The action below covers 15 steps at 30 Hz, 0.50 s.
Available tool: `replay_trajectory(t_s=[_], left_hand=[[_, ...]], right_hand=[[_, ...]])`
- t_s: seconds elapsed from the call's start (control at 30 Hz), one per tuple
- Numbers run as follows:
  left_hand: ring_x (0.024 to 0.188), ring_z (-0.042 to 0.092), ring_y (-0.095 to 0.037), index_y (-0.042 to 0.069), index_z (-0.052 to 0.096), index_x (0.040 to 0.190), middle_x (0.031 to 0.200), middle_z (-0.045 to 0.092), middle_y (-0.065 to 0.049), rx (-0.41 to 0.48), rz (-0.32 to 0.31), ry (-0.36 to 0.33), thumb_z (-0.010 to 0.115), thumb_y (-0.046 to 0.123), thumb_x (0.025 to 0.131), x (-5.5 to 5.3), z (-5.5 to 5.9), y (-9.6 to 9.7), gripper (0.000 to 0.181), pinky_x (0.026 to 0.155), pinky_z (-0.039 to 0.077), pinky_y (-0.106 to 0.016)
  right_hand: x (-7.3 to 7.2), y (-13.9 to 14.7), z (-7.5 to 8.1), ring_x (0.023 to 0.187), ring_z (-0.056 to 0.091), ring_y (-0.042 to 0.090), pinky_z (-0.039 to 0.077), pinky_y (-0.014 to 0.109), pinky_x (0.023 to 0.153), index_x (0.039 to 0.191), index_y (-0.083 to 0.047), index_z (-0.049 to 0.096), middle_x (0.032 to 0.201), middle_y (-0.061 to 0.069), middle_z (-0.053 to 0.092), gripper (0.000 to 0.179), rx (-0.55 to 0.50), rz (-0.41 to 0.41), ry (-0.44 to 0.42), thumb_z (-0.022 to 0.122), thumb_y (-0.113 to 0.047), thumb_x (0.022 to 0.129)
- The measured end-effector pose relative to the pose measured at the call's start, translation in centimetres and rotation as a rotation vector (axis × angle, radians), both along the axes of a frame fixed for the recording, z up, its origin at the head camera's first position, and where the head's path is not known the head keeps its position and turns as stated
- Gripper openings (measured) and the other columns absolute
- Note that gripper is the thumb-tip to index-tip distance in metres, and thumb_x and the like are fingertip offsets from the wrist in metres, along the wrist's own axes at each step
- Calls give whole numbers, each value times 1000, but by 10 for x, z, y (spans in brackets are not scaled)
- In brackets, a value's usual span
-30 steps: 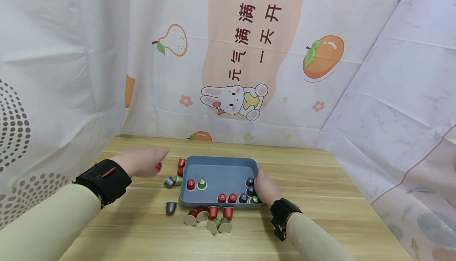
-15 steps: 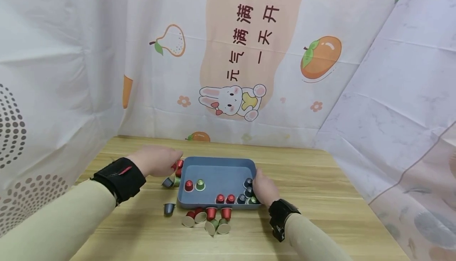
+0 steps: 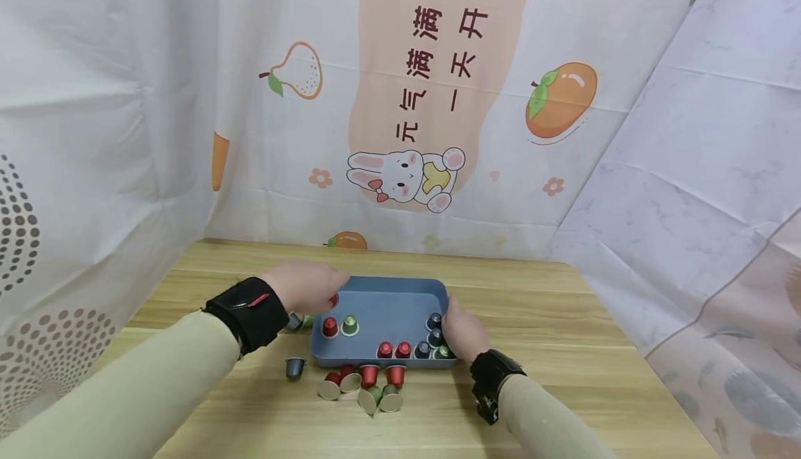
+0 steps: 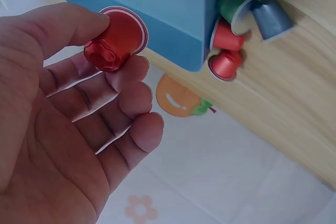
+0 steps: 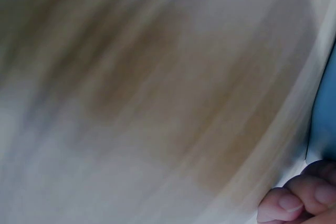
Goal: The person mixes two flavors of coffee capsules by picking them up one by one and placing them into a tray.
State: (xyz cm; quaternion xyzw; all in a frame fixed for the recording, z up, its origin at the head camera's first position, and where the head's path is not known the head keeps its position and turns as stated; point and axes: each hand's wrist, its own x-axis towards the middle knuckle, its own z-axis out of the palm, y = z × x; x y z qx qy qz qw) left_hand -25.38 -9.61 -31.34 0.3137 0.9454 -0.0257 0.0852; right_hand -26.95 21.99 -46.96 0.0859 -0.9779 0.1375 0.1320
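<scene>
My left hand (image 3: 308, 286) is above the back left corner of the blue tray (image 3: 388, 307). Between thumb and fingertips it pinches a red coffee capsule (image 4: 118, 39), whose white rim shows in the left wrist view. The right hand (image 3: 465, 332) grips the tray's right side; its curled fingers (image 5: 310, 192) lie by the outer wall in the right wrist view. Inside the tray, a red capsule (image 3: 329, 327) and a green capsule (image 3: 350, 325) stand at left. Red, dark and green capsules line the front and right, including a dark capsule (image 3: 434, 320).
Left of the tray lie several loose capsules, among them a red capsule (image 4: 226, 65) and a dark blue capsule (image 4: 272, 19). Another dark capsule (image 3: 295, 368) lies nearer the front. Red and green capsules, such as a green one (image 3: 391, 398), lie before the tray. A printed curtain (image 3: 281, 188) hangs behind.
My left hand has moved right with the red capsule, from beside the tray to over its back left corner. The right hand has stayed at the tray's right side.
</scene>
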Motion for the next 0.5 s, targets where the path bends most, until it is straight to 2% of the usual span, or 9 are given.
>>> replay_trajectory(t_s=[0.17,0.27,0.4,0.5], left_hand=[[71,56,-14,10,63,113,81,61,3,-15,-8,0,71,19,95,0,-3,15,22,72,52,-34],[74,57,-14,10,63,120,87,65,1,-39,-5,-2,71,20,95,0,-6,25,28,75,53,-34],[81,60,-15,12,65,125,99,69,-1,-68,-18,11,71,20,95,0,-15,37,32,78,54,-34],[83,61,-14,13,66,123,99,70,0,-73,-40,13,71,21,95,-1,-24,42,29,81,54,-34]], right_hand=[[-1,0,0,55,62,32,48,47,51,115,6,47,62,12,56,19,-3,-11,-23,51,-7,101],[-1,0,0,57,63,34,49,48,52,115,6,47,64,14,57,19,-9,-14,-32,50,-7,101],[-2,0,-1,57,63,34,49,48,52,117,6,47,65,15,58,21,-14,-10,-26,50,-7,101],[-2,-1,-2,57,63,35,49,48,52,115,6,47,64,15,59,20,-8,-6,-8,50,-6,101]])
